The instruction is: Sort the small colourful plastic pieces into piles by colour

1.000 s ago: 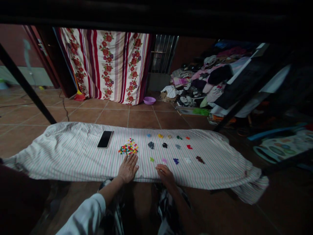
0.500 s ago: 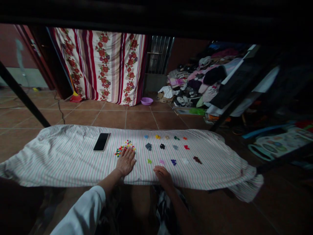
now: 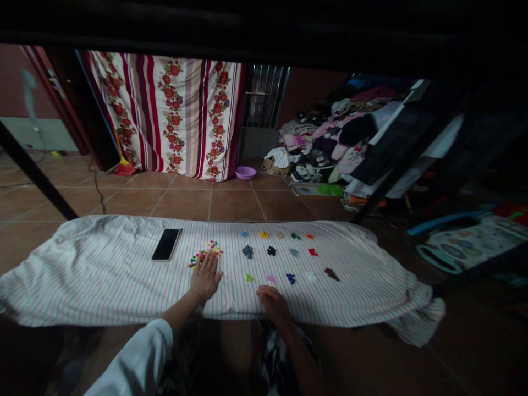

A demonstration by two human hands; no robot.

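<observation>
My left hand [image 3: 205, 279] lies flat with its fingers stretched over a loose spread of small mixed-colour pieces [image 3: 193, 259], partly covering them. They are too small to tell their kind. My right hand [image 3: 274, 303] rests at the near edge of the striped cloth [image 3: 136, 286], its fingers loosely bent and nothing visible in them. Just beyond it are a pink heap [image 3: 270, 278] and a dark purple heap [image 3: 291, 279]. Other small single-colour heaps stand in rows, among them grey [image 3: 247, 252], black [image 3: 271, 251], yellow [image 3: 263, 234], red [image 3: 313, 252] and brown [image 3: 331, 274].
A phone [image 3: 166, 245] with a dark screen lies left of the mixed pieces. Dark bars flank the cloth-covered surface. Beyond, on the tiled floor, are a purple basin [image 3: 246, 173], a floral curtain [image 3: 173, 121], a red dustpan [image 3: 125, 168] and a large clothes pile [image 3: 325, 137].
The view has shifted slightly. My left hand has slid a little to the left over the mixed pieces, its fingers still spread on them. My right hand stays by the near edge.
</observation>
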